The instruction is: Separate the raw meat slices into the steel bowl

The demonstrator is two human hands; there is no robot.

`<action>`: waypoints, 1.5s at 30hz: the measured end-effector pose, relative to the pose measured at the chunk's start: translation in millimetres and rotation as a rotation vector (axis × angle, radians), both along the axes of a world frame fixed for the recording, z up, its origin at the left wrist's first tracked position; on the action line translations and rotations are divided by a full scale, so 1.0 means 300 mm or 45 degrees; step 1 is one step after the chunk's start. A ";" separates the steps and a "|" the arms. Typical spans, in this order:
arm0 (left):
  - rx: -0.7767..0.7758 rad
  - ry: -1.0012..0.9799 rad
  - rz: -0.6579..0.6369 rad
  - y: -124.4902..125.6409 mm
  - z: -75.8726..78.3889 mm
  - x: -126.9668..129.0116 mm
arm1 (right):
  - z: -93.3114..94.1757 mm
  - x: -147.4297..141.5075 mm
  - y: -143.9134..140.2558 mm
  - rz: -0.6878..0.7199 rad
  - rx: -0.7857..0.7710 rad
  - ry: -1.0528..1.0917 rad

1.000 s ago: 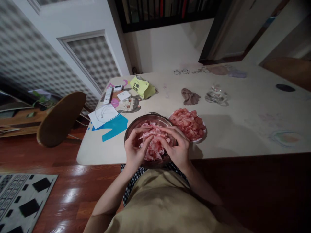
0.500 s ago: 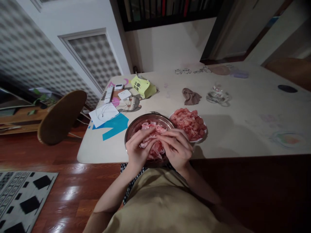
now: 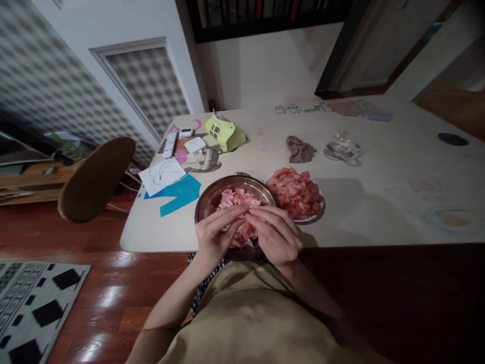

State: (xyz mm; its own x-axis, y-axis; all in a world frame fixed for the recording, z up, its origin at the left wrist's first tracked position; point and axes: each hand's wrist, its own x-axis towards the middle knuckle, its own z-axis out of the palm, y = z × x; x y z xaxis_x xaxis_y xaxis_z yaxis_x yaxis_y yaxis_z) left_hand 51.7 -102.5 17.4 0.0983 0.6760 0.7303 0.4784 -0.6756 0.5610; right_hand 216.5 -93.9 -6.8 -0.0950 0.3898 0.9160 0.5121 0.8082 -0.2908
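A steel bowl (image 3: 203,198) stands at the table's near edge with thin pink slices of raw meat (image 3: 239,196) in it. Over the bowl, my left hand (image 3: 217,230) and my right hand (image 3: 276,233) meet at their fingertips, both closed in a pinch. Whatever lies between the fingertips is too small and too covered to make out. Just right of the bowl, beyond my right hand, a white plate (image 3: 312,218) carries a heap of raw meat pieces (image 3: 293,192).
Left of the bowl lie blue paper (image 3: 182,197), white paper (image 3: 161,177), a remote control (image 3: 170,144) and a white box (image 3: 195,145). Farther back are a yellow-green bag (image 3: 225,132), a brown cloth (image 3: 299,149) and a clear plastic bundle (image 3: 342,148). A chair (image 3: 96,179) stands at left.
My fingertips have come closer together over the bowl, and my left fingers have lowered slightly. The camera view has shifted a little. The bowl and plate stay in place.
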 end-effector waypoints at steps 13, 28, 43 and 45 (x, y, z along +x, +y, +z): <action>-0.197 -0.160 -0.093 -0.009 0.032 0.003 | 0.022 0.013 -0.010 0.162 -0.015 0.135; -0.298 -0.223 -0.096 -0.003 0.031 -0.005 | 0.015 0.018 0.002 0.240 -0.091 0.158; -0.287 -0.234 -0.062 0.003 0.022 -0.005 | -0.001 0.016 0.007 0.252 -0.211 0.196; -0.291 -0.235 -0.062 0.003 0.022 -0.004 | -0.006 0.016 0.009 0.264 -0.233 0.212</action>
